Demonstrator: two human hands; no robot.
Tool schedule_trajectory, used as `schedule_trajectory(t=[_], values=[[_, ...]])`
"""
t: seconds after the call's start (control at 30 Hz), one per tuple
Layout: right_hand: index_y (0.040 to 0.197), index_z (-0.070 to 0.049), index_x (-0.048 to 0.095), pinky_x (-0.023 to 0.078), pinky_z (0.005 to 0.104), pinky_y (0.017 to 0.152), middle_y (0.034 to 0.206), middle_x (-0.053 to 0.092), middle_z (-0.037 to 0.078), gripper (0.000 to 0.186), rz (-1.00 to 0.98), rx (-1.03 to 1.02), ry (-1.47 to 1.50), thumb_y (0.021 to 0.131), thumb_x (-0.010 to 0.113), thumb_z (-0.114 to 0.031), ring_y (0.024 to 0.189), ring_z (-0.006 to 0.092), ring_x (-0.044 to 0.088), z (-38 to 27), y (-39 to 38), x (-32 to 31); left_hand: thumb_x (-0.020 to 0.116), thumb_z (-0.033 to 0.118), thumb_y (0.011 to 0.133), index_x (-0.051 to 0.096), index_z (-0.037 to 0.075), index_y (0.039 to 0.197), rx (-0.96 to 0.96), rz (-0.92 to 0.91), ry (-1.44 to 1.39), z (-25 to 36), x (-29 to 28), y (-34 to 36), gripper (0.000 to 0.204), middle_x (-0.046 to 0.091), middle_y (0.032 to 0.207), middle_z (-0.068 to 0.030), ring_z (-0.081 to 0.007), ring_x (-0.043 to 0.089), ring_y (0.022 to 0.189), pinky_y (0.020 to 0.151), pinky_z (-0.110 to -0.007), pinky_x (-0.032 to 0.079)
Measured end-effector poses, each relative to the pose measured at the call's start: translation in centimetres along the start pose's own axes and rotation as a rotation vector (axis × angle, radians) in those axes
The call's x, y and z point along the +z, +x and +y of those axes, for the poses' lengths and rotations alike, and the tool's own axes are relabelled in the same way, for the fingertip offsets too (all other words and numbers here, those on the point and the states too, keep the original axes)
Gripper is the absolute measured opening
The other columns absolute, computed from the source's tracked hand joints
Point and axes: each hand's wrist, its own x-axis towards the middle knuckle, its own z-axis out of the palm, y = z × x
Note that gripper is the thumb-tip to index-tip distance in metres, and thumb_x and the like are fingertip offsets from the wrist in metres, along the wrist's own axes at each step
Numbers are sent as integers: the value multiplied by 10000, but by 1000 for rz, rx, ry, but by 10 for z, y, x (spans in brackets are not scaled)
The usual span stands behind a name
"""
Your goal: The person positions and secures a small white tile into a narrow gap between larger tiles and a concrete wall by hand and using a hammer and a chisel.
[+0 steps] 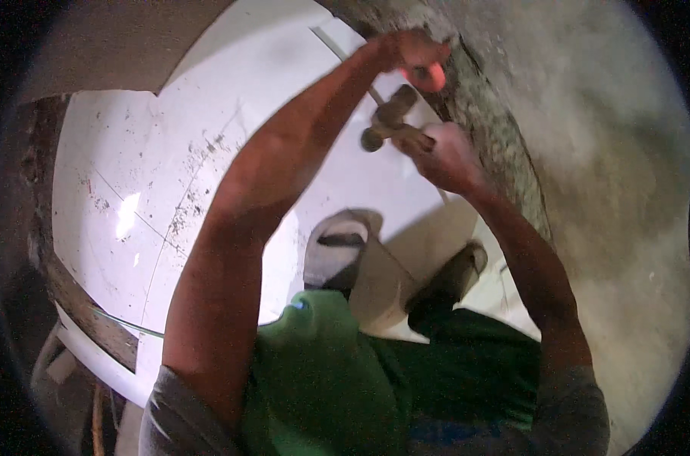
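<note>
At the far edge of the white tiled floor (pixel 276 106), my left hand (pixel 419 49) is closed beside the rough base of the wall. A bright red, rounded thing (pixel 428 77) shows just below its fingers; motion blur and the hand hide the rest of it. Closer to me, my right hand (pixel 451 159) grips the handle of a hammer (pixel 390 115). The hammer's stubby, brownish head points left, over the tiles and a short way below the red thing. Hammer and red thing are apart.
A rough, broken strip (pixel 485 110) runs between the tiles and the grey wall (pixel 611 167) on the right. Dark crumbs of debris (pixel 181 216) lie on the left tiles. A brown panel (pixel 117 45) fills the upper left. My shoes (pixel 337 247) rest on the floor.
</note>
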Motion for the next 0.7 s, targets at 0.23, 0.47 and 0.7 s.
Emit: schedule_trajectory(t=[0.23,0.47,0.7], values=[[895,-8,721,560,446,692,730,697,206,445,-482,-574,-103,894,723,-452,689,325,718,-46,-43,7,518,575,1016,700,94,902,-91,47,-12,-15,-5,-10,526,643,743,16,-95,589,701,621,-310,486],[810,29,657,461,407,601,648,589,150,496,9,-48,94,882,750,-453,605,224,551,-5,-10,-23,592,480,1014,674,15,1189,302,-90,236,-9,-9,-14,504,715,1064,-61,-151,677,867,820,-316,573],[838,-60,689,519,501,700,706,667,131,461,-372,-145,-294,896,699,-517,698,345,678,16,-134,-94,486,227,1046,643,63,1077,-106,-8,-1173,6,26,-31,229,645,959,-29,-202,667,916,839,-432,589]])
